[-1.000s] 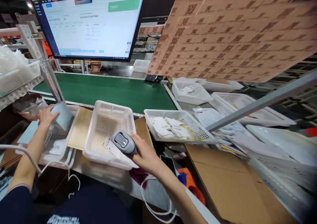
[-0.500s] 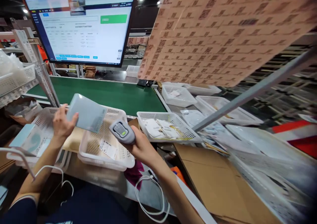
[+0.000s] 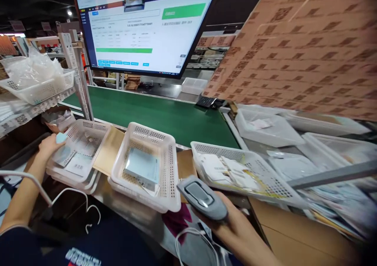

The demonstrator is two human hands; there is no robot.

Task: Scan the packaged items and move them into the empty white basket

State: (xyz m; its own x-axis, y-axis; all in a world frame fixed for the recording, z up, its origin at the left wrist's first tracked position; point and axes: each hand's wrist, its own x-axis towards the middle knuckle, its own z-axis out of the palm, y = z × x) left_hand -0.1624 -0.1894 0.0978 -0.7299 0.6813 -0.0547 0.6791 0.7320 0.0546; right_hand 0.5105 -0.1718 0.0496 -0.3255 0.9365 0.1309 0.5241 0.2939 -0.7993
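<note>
In the head view, my right hand (image 3: 232, 223) is wrapped around a grey handheld barcode scanner (image 3: 203, 197), at the right of the middle white basket (image 3: 173, 172). A flat pale blue box (image 3: 143, 164) lies inside that basket, over a white label that shows only at its edge. At the far left, my left hand (image 3: 48, 146) grips a light blue box (image 3: 61, 154) at the side of the left white basket (image 3: 98, 128). Its fingertips are partly hidden behind the box. White printed packaging (image 3: 77, 164) lies in the left basket.
A brown padded envelope (image 3: 109, 150) sits between the two baskets. Beyond them runs a green conveyor belt (image 3: 153, 111) beneath a monitor (image 3: 141, 34). Another white basket (image 3: 268, 168) holds white packets. A grey metal bar (image 3: 332, 175) crosses at right. White cables (image 3: 184, 234) hang near my body.
The pale blue box has gone from my left hand into the middle basket. My left hand has moved left to another box. The view has turned left, and green bars have changed on the monitor.
</note>
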